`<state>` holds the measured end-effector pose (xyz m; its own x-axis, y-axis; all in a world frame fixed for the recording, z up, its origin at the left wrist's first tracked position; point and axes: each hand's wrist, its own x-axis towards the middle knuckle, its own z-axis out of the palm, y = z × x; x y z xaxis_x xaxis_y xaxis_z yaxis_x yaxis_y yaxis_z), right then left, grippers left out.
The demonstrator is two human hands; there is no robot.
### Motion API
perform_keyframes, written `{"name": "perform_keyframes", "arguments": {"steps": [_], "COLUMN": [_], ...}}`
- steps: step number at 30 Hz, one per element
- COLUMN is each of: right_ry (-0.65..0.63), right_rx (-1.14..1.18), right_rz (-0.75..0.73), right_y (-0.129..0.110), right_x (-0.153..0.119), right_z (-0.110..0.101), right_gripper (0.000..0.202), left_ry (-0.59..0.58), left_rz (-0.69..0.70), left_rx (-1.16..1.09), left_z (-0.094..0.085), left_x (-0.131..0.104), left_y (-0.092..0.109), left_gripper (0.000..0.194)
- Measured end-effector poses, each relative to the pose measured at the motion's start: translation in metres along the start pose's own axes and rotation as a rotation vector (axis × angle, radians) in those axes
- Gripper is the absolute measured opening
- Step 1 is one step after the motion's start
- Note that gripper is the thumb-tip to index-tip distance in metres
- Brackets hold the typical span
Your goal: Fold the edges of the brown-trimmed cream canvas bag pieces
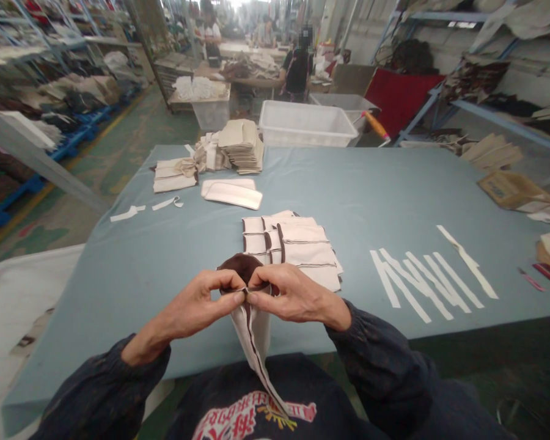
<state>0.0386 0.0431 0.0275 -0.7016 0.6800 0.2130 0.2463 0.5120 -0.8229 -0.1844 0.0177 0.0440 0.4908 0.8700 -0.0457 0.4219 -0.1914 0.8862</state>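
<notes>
A cream fabric piece with dark brown edging and a brown inside (259, 327) hangs over the front edge of the table, its top opening rounded. My left hand (201, 305) pinches the top rim from the left, thumb and forefinger together. From the right, my right hand (291, 293) pinches the same rim, and the fingertips of both hands nearly touch at the seam. The lower end of the piece tapers down in front of my dark apron. Just beyond my hands, similar cream pieces with brown edging (302, 244) lie overlapped on the blue-green cloth.
White strips (421, 281) lie on the table (330, 183) at right, near small scissors (530, 279). Folded beige pieces (241, 145) are stacked at the far left, behind two pale oblong pads (233, 194). Beyond stand a white bin (307, 125) and a person (297, 70).
</notes>
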Motion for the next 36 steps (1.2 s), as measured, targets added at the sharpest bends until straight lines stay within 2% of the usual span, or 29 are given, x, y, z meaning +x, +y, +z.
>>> {"name": "perform_keyframes", "arguments": {"steps": [4, 9, 13, 16, 19, 24, 28, 32, 36], "right_ry": [0.019, 0.008, 0.030, 0.066, 0.092, 0.099, 0.104, 0.121, 0.127], "right_rx": [-0.076, -0.136, -0.152, -0.199, -0.261, -0.113, 0.039, 0.084, 0.067], "right_rz": [-0.035, -0.032, -0.046, -0.074, -0.080, 0.021, 0.102, 0.138, 0.136], "right_y": [-0.003, -0.008, -0.007, -0.004, 0.000, 0.002, 0.002, 0.002, 0.001], "right_x": [0.001, 0.003, 0.001, -0.001, -0.001, -0.001, 0.001, 0.003, 0.005], "right_z": [-0.001, -0.002, -0.001, 0.001, 0.002, 0.007, 0.014, 0.018, 0.018], "right_gripper": [0.004, 0.003, 0.003, 0.006, 0.014, 0.018, 0.012, 0.009, 0.010], "left_ry": [0.004, -0.026, -0.027, 0.020, 0.012, -0.037, -0.065, -0.033, 0.018], "left_rz": [0.011, 0.115, 0.124, 0.078, 0.027, -0.031, -0.094, -0.106, -0.041], "left_rx": [0.112, 0.287, 0.256, 0.191, 0.137, 0.068, -0.020, 0.001, 0.115], "left_z": [-0.001, -0.007, -0.006, -0.003, -0.002, -0.007, -0.008, -0.008, -0.008], "left_x": [0.001, 0.004, 0.005, 0.004, 0.002, -0.001, -0.002, -0.005, -0.009], "left_y": [0.006, 0.019, 0.021, 0.019, 0.017, 0.013, 0.007, 0.007, 0.012], "left_gripper": [0.017, 0.010, 0.014, 0.018, 0.022, 0.026, 0.030, 0.030, 0.024]}}
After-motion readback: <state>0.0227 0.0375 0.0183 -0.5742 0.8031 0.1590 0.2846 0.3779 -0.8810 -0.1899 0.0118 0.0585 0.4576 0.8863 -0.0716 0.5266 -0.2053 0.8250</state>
